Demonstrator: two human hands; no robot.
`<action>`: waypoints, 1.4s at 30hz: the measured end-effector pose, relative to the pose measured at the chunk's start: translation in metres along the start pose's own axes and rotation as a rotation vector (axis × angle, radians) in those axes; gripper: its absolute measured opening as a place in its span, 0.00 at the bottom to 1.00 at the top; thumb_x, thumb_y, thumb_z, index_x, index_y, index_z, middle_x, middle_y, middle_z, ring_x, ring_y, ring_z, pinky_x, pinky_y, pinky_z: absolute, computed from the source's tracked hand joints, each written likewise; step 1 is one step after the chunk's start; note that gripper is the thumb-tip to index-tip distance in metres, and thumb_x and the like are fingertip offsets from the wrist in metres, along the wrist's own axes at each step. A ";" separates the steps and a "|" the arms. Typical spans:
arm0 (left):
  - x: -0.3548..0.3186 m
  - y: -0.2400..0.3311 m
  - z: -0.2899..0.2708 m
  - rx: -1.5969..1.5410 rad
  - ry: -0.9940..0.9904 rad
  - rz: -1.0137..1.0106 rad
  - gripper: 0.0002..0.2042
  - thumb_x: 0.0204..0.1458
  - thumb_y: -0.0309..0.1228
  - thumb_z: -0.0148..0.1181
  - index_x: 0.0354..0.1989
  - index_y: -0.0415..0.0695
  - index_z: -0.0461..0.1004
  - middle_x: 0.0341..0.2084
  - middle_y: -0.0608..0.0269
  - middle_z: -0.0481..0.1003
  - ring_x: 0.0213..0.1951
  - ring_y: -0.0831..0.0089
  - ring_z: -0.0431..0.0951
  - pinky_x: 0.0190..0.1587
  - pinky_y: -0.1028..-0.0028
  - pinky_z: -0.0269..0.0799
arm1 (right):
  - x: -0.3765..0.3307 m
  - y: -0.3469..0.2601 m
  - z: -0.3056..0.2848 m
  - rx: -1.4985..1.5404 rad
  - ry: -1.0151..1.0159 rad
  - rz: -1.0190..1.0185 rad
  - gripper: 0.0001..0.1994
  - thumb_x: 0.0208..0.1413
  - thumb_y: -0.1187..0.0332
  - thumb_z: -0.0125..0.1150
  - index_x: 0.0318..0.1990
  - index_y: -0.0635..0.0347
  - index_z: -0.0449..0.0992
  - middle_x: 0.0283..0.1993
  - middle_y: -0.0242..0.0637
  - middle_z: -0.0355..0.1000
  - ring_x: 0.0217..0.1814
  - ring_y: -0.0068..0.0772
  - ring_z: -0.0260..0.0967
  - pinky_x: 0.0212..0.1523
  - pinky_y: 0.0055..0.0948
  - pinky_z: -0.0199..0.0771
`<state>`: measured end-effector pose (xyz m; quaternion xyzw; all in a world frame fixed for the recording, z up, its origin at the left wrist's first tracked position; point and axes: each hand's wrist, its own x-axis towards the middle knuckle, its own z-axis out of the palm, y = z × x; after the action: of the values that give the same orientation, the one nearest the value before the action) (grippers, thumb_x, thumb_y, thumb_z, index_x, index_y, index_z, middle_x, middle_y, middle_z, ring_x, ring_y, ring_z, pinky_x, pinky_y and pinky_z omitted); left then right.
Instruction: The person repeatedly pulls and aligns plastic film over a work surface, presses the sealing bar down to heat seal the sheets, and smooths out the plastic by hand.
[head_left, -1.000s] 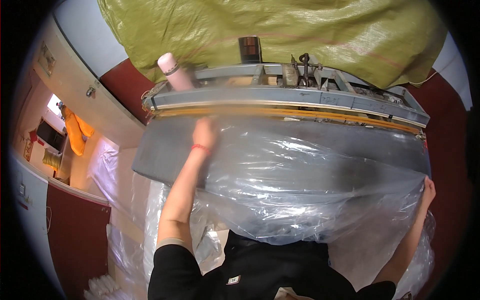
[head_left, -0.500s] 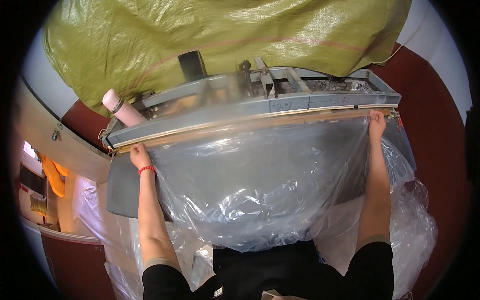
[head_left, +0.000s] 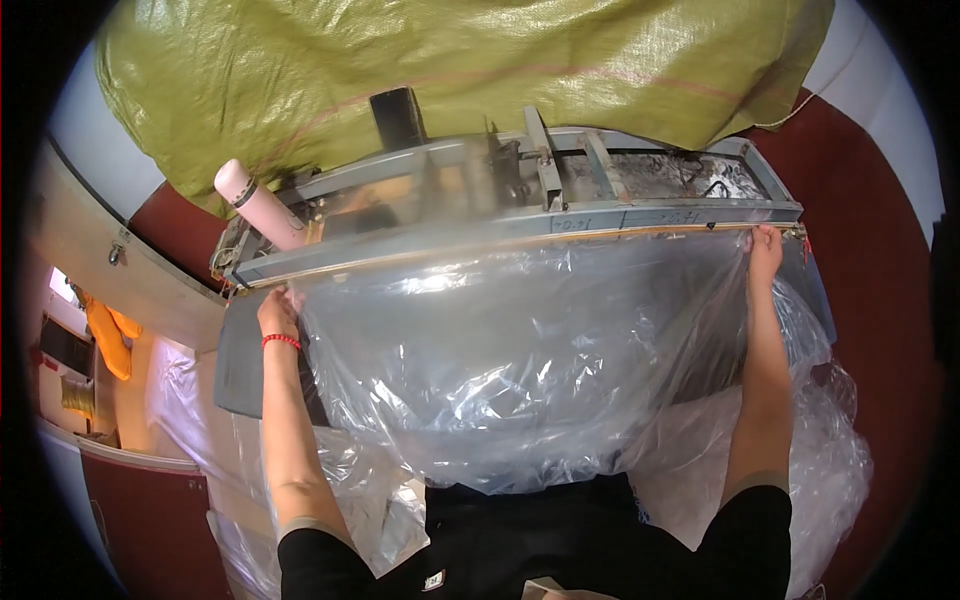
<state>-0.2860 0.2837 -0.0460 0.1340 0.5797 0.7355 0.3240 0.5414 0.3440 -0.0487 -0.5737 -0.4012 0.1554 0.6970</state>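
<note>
A wide sheet of clear plastic film (head_left: 480,350) is stretched between my hands and sags toward my body. Its far edge lies along the front bar of a grey metal frame (head_left: 400,250). At the left end of the bar, my left hand (head_left: 278,310), below a red bead bracelet (head_left: 281,341), is closed on one corner of the film. My right hand (head_left: 765,252) pinches the other corner close to the bar's right end. Through the film shows a dark grey flat surface (head_left: 245,360).
A pink bottle (head_left: 262,210) leans in the frame's left part, with a dark phone-like slab (head_left: 397,118) behind. A yellow-green woven tarp (head_left: 460,60) covers the back. More crumpled film (head_left: 820,480) hangs at right. A pale door (head_left: 120,260) stands at left.
Both hands have come slightly down the picture relative to the bar, the film between them. My left hand's fingers have turned inward. The view has shifted a little.
</note>
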 end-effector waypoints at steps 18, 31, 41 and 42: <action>-0.247 0.019 0.080 0.291 -0.927 -0.054 0.02 0.45 0.23 0.56 0.25 0.42 0.69 0.23 0.68 0.72 0.27 0.83 0.70 0.31 0.85 0.64 | -0.141 -0.002 -0.299 -0.981 0.361 -0.001 0.12 0.49 0.72 0.53 0.41 0.66 0.69 0.40 0.41 0.70 0.43 0.33 0.67 0.46 0.27 0.64; -0.327 0.029 0.092 0.571 -0.979 0.452 0.12 0.39 0.23 0.63 0.19 0.44 0.62 0.20 0.71 0.69 0.28 0.84 0.67 0.33 0.82 0.65 | -0.263 -0.255 0.178 0.163 -1.247 -0.023 0.36 0.41 0.63 0.63 0.58 0.60 0.52 0.57 0.39 0.56 0.57 0.31 0.53 0.52 0.30 0.55; -0.268 -0.010 -0.046 0.980 -2.001 -0.244 0.09 0.48 0.31 0.55 0.35 0.40 0.70 0.23 0.67 0.71 0.30 0.81 0.70 0.37 0.77 0.66 | -0.225 -0.194 0.149 0.270 -0.728 0.272 0.07 0.54 0.68 0.48 0.30 0.60 0.71 0.25 0.26 0.65 0.25 0.16 0.59 0.29 0.18 0.61; -0.253 -0.019 -0.081 1.123 -1.932 -0.153 0.08 0.47 0.29 0.53 0.34 0.40 0.71 0.22 0.66 0.72 0.29 0.79 0.70 0.34 0.76 0.66 | -0.202 -0.173 0.133 0.057 -0.582 -0.065 0.08 0.54 0.67 0.47 0.31 0.61 0.71 0.26 0.27 0.65 0.28 0.17 0.59 0.31 0.19 0.61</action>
<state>-0.1356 0.0645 -0.0424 0.7399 0.3412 -0.0653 0.5761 0.2739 0.2459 0.0371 -0.4719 -0.5980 0.3022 0.5730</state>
